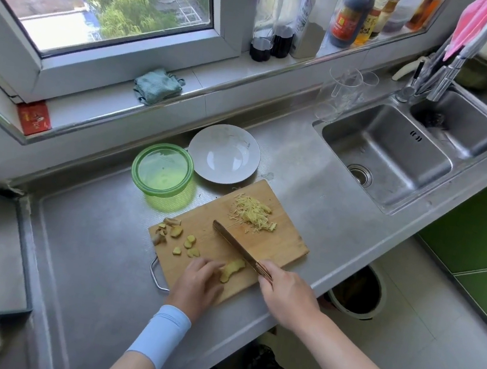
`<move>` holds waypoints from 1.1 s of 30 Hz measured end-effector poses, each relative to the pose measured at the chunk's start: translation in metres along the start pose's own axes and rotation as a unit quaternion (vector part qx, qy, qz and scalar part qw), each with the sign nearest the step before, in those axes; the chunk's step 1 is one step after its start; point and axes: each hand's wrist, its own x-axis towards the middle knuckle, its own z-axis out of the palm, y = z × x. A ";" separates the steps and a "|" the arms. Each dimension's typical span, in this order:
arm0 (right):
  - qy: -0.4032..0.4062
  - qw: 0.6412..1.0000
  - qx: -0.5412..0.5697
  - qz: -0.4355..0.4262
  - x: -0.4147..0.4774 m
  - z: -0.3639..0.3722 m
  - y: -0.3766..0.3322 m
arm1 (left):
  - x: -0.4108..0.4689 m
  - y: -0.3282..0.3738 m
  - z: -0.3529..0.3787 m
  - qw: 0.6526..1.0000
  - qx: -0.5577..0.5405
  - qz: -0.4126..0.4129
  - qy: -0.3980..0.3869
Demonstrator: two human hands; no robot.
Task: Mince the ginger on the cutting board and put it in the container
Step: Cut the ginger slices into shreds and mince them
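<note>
Head view looked down on a steel counter [102, 242] with a wooden cutting board [274, 245] near its front edge. Behind the board sat a white plate [208, 135] and, just beside it, the green container [136, 169]. The right hand [286, 296] gripped the knife [234, 242] by its handle, blade on the board. The left hand [198, 284], fingers curled, held the ginger knob [231, 270] at the board's near edge. Ginger shreds [252, 213] were piled at the far corner, and ginger slices [188, 242] lay to the left.

On cutting board [285, 246], ginger [232, 269] beside knife [235, 245]
</note>
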 end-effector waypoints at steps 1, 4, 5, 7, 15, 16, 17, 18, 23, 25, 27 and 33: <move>-0.001 1.000 0.000 0.000 0.000 -0.001 0.000 | 0.002 0.001 0.002 1.000 0.005 0.002 0.003; -0.001 1.000 -0.003 -0.001 0.001 -0.001 -0.001 | 0.007 0.003 0.005 1.000 0.000 -0.014 0.024; -0.001 1.000 -0.004 -0.001 0.001 -0.001 -0.002 | 0.008 0.004 0.005 0.999 -0.003 -0.019 0.032; 0.000 1.000 -0.002 0.000 0.000 -0.002 -0.002 | 0.009 0.005 0.005 0.999 -0.008 -0.019 0.036; 0.007 1.000 0.000 -0.006 -0.001 0.000 -0.001 | 0.013 0.005 0.003 0.999 -0.002 0.023 0.043; 0.008 1.000 0.000 -0.005 -0.001 0.000 0.000 | 0.015 0.007 0.003 0.997 0.003 0.052 0.051; 0.008 1.000 0.000 -0.005 -0.001 0.001 0.000 | 0.018 0.009 0.004 0.994 0.012 0.090 0.058; 0.009 1.000 -0.001 -0.005 -0.001 0.001 0.000 | 0.021 0.011 0.006 0.990 0.027 0.127 0.061; 0.013 1.000 -0.010 -0.007 0.000 0.004 -0.001 | 0.037 0.011 0.019 0.977 0.116 0.178 0.021; 0.015 1.000 -0.005 -0.001 0.000 0.004 -0.002 | 0.039 0.009 0.020 0.976 0.137 0.171 0.005; 0.016 1.000 -0.003 0.004 0.000 0.005 -0.003 | 0.041 0.007 0.021 0.975 0.149 0.163 -0.001; 0.062 0.995 -0.061 -0.043 -0.011 0.010 -0.001 | 0.040 0.006 0.025 0.973 0.165 0.159 0.002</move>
